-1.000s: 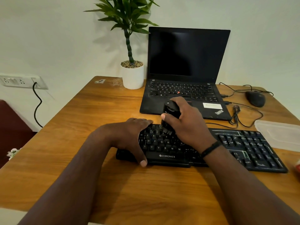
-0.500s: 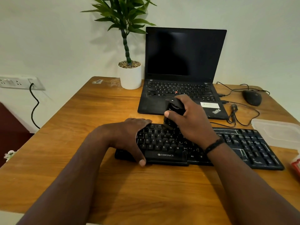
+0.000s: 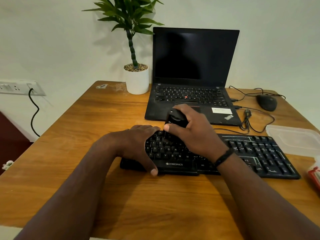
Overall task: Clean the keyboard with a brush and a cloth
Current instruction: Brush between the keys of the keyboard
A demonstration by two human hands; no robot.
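A black Zebronics keyboard (image 3: 259,153) lies across the wooden table (image 3: 86,144) in front of me. My left hand (image 3: 136,144) grips its left end, with the fingers over the back edge and the thumb on the front edge. Over the upper key rows, my right hand (image 3: 194,134) grips a black brush (image 3: 174,118). The brush's lower end points down at the keys near the top left rows; its bristles blur into the dark keys. No cloth is in view.
Behind the keyboard sits an open black ThinkPad laptop (image 3: 194,66), and a potted plant (image 3: 136,78) stands to its left. A wired mouse (image 3: 266,102) and cables (image 3: 249,120) lie at the back right. A clear plastic lid (image 3: 294,141) and a red item (image 3: 314,175) are at the right edge.
My right hand moved the brush a little toward the keyboard's back edge and then slightly left. The left hand kept its hold on the keyboard's left end.
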